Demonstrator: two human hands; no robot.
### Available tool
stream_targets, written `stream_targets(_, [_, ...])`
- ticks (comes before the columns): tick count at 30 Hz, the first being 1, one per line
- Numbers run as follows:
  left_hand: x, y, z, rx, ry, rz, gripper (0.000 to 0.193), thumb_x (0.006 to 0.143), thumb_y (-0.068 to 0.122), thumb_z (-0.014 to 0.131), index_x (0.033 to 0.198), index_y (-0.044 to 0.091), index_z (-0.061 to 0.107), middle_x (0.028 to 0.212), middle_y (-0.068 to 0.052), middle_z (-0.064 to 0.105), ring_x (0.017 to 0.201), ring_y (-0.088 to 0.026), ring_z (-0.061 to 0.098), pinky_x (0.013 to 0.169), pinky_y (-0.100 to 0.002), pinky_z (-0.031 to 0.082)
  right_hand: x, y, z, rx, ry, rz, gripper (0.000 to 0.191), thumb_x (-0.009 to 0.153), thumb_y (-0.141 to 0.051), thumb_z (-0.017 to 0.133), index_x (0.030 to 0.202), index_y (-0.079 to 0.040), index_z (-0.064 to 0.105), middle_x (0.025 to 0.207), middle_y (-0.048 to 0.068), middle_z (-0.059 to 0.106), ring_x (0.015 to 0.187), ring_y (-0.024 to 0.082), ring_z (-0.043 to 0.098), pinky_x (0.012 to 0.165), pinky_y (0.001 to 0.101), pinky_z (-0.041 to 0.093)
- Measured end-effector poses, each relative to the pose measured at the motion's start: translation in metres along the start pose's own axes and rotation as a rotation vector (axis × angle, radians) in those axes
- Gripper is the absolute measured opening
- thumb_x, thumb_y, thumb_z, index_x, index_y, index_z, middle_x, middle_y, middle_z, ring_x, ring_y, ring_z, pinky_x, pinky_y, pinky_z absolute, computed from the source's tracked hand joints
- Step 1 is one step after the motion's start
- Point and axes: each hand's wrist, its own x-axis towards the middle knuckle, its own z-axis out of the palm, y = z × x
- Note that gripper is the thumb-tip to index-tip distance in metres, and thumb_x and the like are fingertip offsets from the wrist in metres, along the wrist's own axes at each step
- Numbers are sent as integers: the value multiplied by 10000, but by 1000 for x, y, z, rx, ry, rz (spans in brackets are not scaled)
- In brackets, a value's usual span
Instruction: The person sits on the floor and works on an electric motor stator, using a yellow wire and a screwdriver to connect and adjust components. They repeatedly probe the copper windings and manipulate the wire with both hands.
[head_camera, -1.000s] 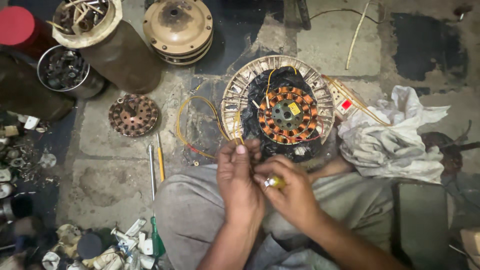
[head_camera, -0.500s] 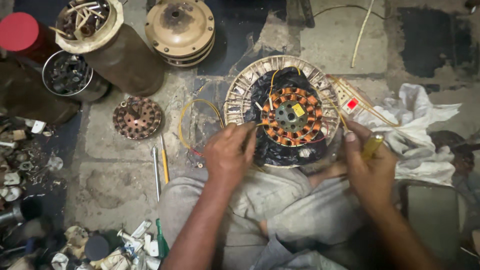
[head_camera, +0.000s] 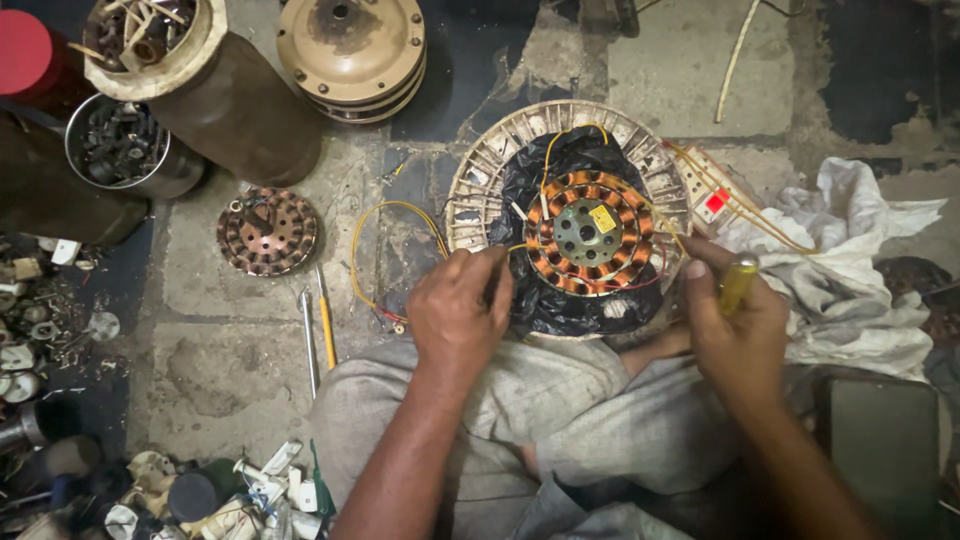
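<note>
A square yellow label sits on the copper-wound stator.

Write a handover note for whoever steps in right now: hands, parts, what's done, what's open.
Left hand: pinching a yellow wire at the left edge of the copper-wound stator.
Right hand: grip closed on a yellow-handled tool, at the stator's right edge.
Stator sits on black plastic sheet inside a round slotted tray, in front of the person's lap.
Nearby: smaller wound core to the left, two tools on the floor beside it, white cloth to the right.
Done: stator is wound, leads are out.
Open: wire ends hang loose; motor cover lies apart.
</note>
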Motion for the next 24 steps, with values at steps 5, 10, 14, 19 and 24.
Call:
stream_targets(5, [1, 0, -1, 29, -17, 32, 160, 837, 120, 818, 966, 111, 724, 748, -65, 644, 654, -248, 652, 604, -403, 523, 9, -12, 7, -141, -91, -38, 248, 1054, -176, 634, 1252, -62, 730, 802, -33, 664, 744, 33, 550, 675, 225, 465])
stream_targets(10, [1, -1, 1, 13, -20, 21, 150, 845, 117, 822, 962, 104, 728, 733, -57, 644, 636, -226, 649, 595, -392, 524, 14, -15, 12, -171, -92, -38, 254, 1054, -180, 627, 1258, -77, 736, 783, -24, 658, 712, 44, 541, 661, 234, 462])
stream_targets(14, [-1, -2, 2, 18, -19, 14, 144, 845, 120, 820, 953, 99, 727, 733, -54, 648, 641, -216, 652, 608, -388, 531, 10, -13, 10, -208, -64, -42, 255, 1052, -179, 631, 1261, -80, 736, 781, -25, 673, 706, 46, 563, 646, 238, 468])
stream_targets(19, [-2, -2, 4, 16, -32, 2, 135, 855, 123, 823, 953, 99, 733, 732, -51, 663, 633, -203, 660, 608, -379, 540, 8, -9, 10, -145, -67, -3, 262, 1056, -178, 627, 1269, -71, 738, 791, -16, 659, 710, 52, 550, 640, 243, 457])
stream_targets(24, [-2, -3, 4, 33, -24, 13, 149, 834, 127, 819, 950, 99, 729, 744, -56, 671, 655, -213, 670, 626, -382, 548, 10, -7, 11, -130, -45, -22, 252, 1061, -175, 630, 1248, -36, 726, 842, -1, 690, 783, 51, 593, 709, 236, 491])
